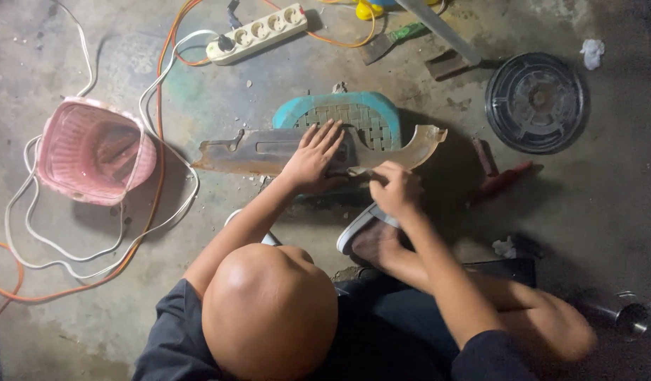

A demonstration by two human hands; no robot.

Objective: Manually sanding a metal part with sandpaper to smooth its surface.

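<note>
Both hands work on a long rusty metal plate (269,156) laid across a small teal plastic stool (368,113) on the concrete floor (220,92). Left hand (313,156) lies flat on the plate, fingers spread, palm pressing down near its middle, nothing gripped. Right hand (394,186) is curled tight at the plate's lower edge, just right of the left hand; something small may be pinched in it, cannot tell what. Plate runs left to right, dark and rusted on its left part, with a pale curved end (418,144) sticking out past the stool's right side. Stool has a woven-pattern seat, partly covered by the plate. Person's foot in a slip-on shoe (368,236) sits just below the right hand, close to the stool.

Pink plastic basket (93,152) stands well apart at left, some brownish items inside, too dim to tell. White cable (29,212) and orange cable (156,113) loop around the basket. White power strip (258,32) lies at top, one plug in it. Round black disc-shaped part (537,102) sits on the floor at upper right. Red-handled tool (502,176) lies right of the stool. Green-handled trowel-like tool (392,39) at top centre. Shiny metal cup (625,314) at lower right.
</note>
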